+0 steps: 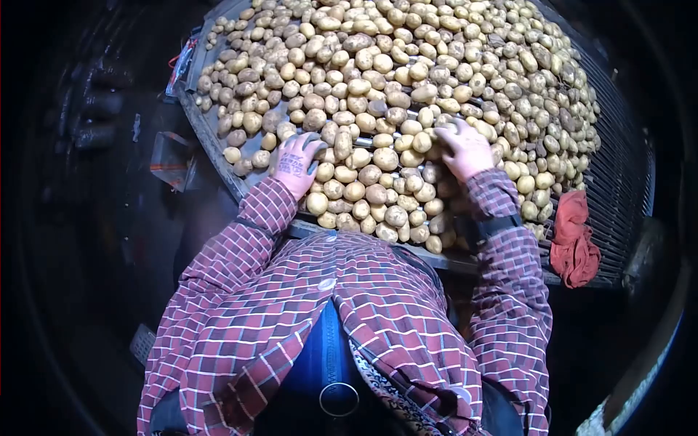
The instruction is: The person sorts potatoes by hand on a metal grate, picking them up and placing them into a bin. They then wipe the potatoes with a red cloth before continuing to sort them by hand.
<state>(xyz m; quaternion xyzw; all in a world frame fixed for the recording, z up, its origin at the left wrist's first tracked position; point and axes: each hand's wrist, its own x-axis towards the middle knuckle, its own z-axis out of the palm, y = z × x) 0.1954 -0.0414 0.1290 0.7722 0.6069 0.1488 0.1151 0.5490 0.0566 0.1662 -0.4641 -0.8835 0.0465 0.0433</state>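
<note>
Off the left edge of the tabletop stands a clear plastic box, too dim to tell what, if anything, is in it. The left hand, in a glove with grey fingers and print on its back, is at the pile's near left side, fingers loosely curled with the thumb apart. Between the two hands lie potatoes, heaped from the far edge down to the near edge, with a few metal bars showing through the gaps. The right hand reaches in right of centre, its fingers bent among the potatoes and its thumb parted from them; whether either hand grips one, I cannot tell. The step in hand looks to be working through the potatoes with both hands; the next move seems to call for fingertips round single potatoes without dragging neighbours over the near edge. Toward the right, the heap gives way to dark slats, and a crumpled red cloth lies at the near right corner.
</note>
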